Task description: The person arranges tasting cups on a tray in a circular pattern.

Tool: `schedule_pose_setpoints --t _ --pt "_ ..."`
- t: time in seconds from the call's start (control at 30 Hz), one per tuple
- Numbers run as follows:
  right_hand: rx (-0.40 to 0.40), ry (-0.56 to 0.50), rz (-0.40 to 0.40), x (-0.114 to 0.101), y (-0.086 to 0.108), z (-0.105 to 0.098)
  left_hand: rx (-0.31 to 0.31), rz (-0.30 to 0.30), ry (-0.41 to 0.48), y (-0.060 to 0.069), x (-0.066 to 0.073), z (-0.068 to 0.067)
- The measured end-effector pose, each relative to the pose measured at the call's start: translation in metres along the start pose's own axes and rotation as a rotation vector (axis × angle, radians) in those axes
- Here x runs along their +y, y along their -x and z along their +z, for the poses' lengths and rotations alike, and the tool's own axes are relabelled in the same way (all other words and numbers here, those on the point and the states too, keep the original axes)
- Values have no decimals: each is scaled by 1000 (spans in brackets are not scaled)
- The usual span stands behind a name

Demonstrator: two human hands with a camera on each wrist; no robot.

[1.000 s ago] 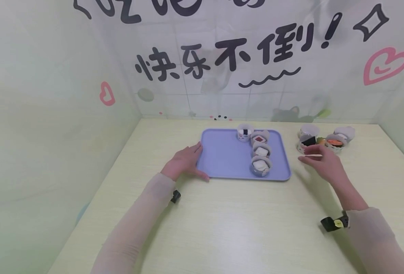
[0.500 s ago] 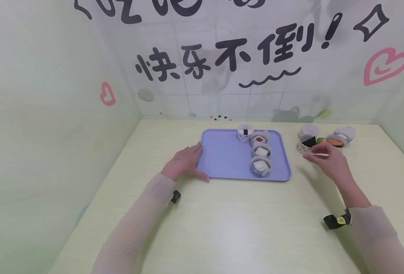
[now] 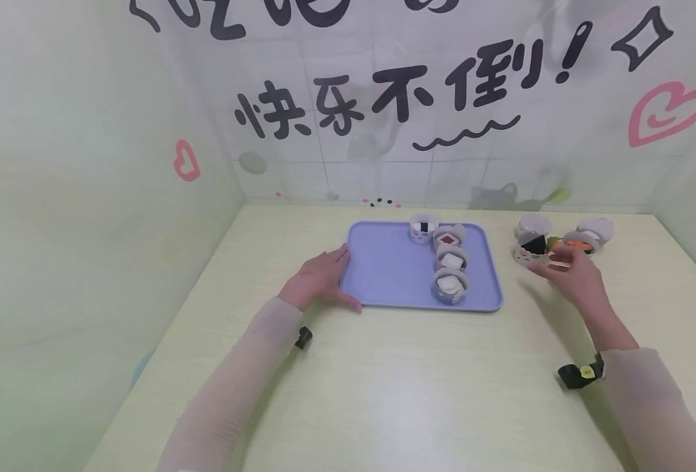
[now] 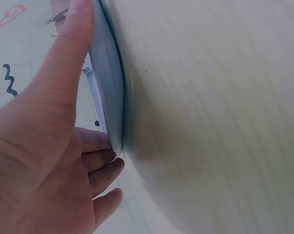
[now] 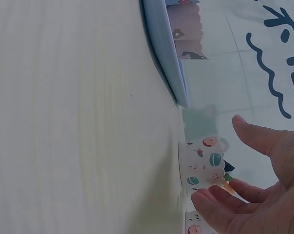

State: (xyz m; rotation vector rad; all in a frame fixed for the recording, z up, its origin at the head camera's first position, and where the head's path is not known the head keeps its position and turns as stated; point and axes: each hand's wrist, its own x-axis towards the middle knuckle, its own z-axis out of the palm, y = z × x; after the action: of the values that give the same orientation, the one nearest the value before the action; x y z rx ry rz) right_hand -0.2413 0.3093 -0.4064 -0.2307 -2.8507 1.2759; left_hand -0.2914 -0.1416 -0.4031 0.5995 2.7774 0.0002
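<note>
A blue tray (image 3: 389,265) holds several small patterned cups along its right side, among them a cup with white filling (image 3: 450,287). My left hand (image 3: 320,278) rests at the tray's left edge with thumb and fingers spread; the left wrist view shows the hand (image 4: 54,141) against the tray's side (image 4: 110,83). My right hand (image 3: 578,278) is beside a cup with a black-and-white piece (image 3: 533,246), right of the tray. In the right wrist view the hand (image 5: 256,190) has its thumb apart from the fingers, near a patterned cup (image 5: 203,163), holding nothing visible.
Behind the right hand stand another pale cup (image 3: 535,224), a cup with an orange piece (image 3: 578,244) and a greyish cup (image 3: 597,229). A printed curtain (image 3: 383,164) hangs behind the table (image 3: 383,393) and along its sides.
My right hand has moved to the right, from in front of the cup with the black-and-white piece toward the cup with the orange piece. The left hand and tray have stayed in place.
</note>
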Motion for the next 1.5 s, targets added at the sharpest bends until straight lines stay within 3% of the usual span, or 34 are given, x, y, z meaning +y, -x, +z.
schedule_pose_setpoints --t 0.33,0.53,0.93,1.5 --pt "71 -113 47 0 -3 9 -1 2 9 -1 -1 2" --pt "49 -146 79 -4 -8 8 2 1 -10 -2 -2 1" --pt "77 -41 76 0 -24 9 -3 0 -9 -2 -2 1" --pt "47 -103 125 2 -34 13 -3 4 2 -3 -3 2"
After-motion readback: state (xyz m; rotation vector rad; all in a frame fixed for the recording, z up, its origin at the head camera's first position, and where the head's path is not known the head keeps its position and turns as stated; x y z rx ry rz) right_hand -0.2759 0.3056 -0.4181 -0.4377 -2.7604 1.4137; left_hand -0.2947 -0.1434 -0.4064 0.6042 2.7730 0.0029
